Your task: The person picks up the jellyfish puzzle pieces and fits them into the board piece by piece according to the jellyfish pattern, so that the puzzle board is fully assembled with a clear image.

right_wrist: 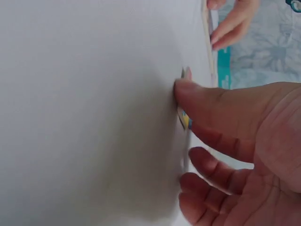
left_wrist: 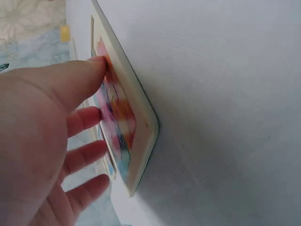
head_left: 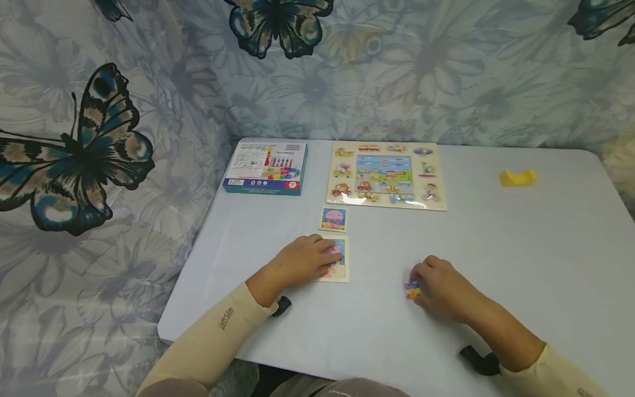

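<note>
My left hand (head_left: 305,259) rests its fingertips on a small framed picture puzzle (head_left: 342,277) that lies flat on the table. In the left wrist view the thumb and fingers are spread over the puzzle's cream frame (left_wrist: 143,136) and its pink and orange picture. Off to the right, my right hand (head_left: 439,289) pinches a small colourful puzzle piece (head_left: 411,290) close over the white table. The right wrist view shows the thumb covering much of this piece (right_wrist: 185,120), with yellow and blue visible at its edge.
A small square picture card (head_left: 333,219) lies just beyond the framed puzzle. Farther back are a printed box (head_left: 263,171) and a large wooden board with vehicle pictures (head_left: 434,203). A yellow curved block (head_left: 518,177) sits at the back right. Patterned fabric stands behind the table.
</note>
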A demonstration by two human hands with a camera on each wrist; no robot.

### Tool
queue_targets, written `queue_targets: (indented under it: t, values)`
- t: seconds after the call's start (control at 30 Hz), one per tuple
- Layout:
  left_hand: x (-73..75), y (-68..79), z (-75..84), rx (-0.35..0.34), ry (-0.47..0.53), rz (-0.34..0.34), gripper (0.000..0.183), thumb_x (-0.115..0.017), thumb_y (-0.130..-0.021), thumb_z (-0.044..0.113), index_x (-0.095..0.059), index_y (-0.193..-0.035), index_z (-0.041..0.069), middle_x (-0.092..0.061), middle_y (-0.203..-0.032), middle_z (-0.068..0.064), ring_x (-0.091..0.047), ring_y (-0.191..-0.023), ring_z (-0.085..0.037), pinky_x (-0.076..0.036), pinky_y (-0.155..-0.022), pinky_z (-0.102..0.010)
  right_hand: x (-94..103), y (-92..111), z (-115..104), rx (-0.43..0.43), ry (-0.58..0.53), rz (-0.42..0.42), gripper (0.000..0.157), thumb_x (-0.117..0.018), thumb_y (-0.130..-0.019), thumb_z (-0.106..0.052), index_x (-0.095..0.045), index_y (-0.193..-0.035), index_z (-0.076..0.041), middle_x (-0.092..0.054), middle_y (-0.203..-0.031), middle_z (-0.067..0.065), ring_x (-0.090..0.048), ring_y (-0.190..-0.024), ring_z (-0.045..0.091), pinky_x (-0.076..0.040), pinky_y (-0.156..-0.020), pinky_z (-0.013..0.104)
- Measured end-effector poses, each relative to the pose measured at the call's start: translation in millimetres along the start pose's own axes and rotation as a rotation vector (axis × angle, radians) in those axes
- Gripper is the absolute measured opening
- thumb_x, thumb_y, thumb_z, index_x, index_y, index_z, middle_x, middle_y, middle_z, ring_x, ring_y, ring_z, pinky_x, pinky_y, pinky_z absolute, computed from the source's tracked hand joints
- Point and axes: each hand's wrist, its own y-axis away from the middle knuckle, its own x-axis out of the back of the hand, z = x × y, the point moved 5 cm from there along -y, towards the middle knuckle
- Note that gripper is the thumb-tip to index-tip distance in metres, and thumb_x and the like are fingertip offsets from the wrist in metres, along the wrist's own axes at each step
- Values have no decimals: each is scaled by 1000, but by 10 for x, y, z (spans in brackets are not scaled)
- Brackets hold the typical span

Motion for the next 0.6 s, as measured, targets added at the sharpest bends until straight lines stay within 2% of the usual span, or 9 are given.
queue_targets:
  t: [0.07,0.17,0.3,0.43,0.6]
  values:
    - [2,1,-29,33,28,-26,48,-60,-103,41,-52,-150,39,-49,-155,1,-48,-138,-24,-44,-113,-42,-2,-20,-38,0,-25,-4,38,-92,-73,-17,-66,-101,-13,-61,-97,0,-57,-92,21,-56,-85,45]
    - [-4,0,-69,73,86,-40,48,-63,-100,42,-53,-148,42,-47,-156,-1,-48,-137,-27,-46,-111,-43,6,-96,-118,1,-74,-39,39,-91,-75,-17,-64,-102,-14,-61,-87,-4,-56,-82,16,-55,-77,37]
    - [-15,-1,-119,111,138,-53,49,-65,-99,43,-54,-146,45,-43,-158,-1,-46,-136,-27,-46,-110,-43,-22,-297,-305,44,-168,-105,34,-88,-79,-16,-63,-103,-17,-56,-76,-8,-51,-70,10,-46,-63,25]
    - [-22,-4,-146,122,152,-67,48,-64,-99,44,-53,-146,47,-40,-159,1,-45,-134,-25,-44,-110,-42,-134,-574,-527,76,-258,-147,23,-84,-84,-14,-64,-95,-18,-56,-73,-8,-51,-69,10,-44,-61,23]
    - [-57,-8,-180,121,162,-75,48,-61,-101,46,-50,-148,49,-37,-162,2,-44,-135,-24,-42,-112,-41,-272,-913,-743,18,-388,-174,11,-76,-91,-14,-65,-89,-15,-60,-72,-3,-55,-68,13,-46,-60,25]
